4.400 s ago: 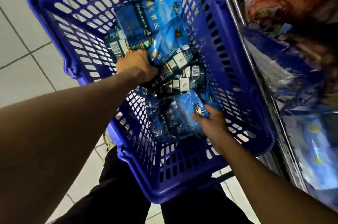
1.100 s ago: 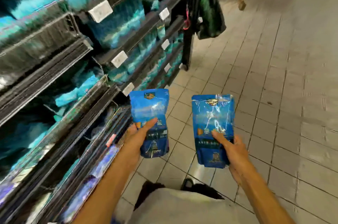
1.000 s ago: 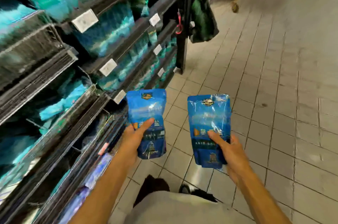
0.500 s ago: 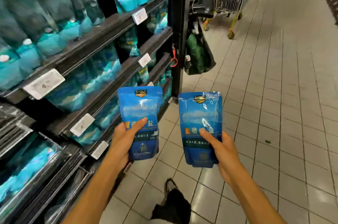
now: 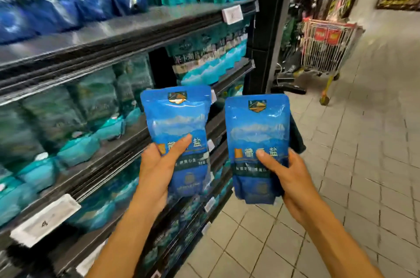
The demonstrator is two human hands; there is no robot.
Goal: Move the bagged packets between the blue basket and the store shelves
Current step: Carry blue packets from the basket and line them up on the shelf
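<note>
Packets in my hands were shiny, smooth plastic, blue and flat with rounded corners. My left hand gripped the left packet near its bottom, thumb pressed across the front. My right hand gripped the right packet the same way. Both stood upright, side by side, just in front of the dark store shelves full of teal and blue bags. Half a second before, the packets sat lower against the shelves; now more rows showed above them. A wire cart stood far off on the tiled floor.
</note>
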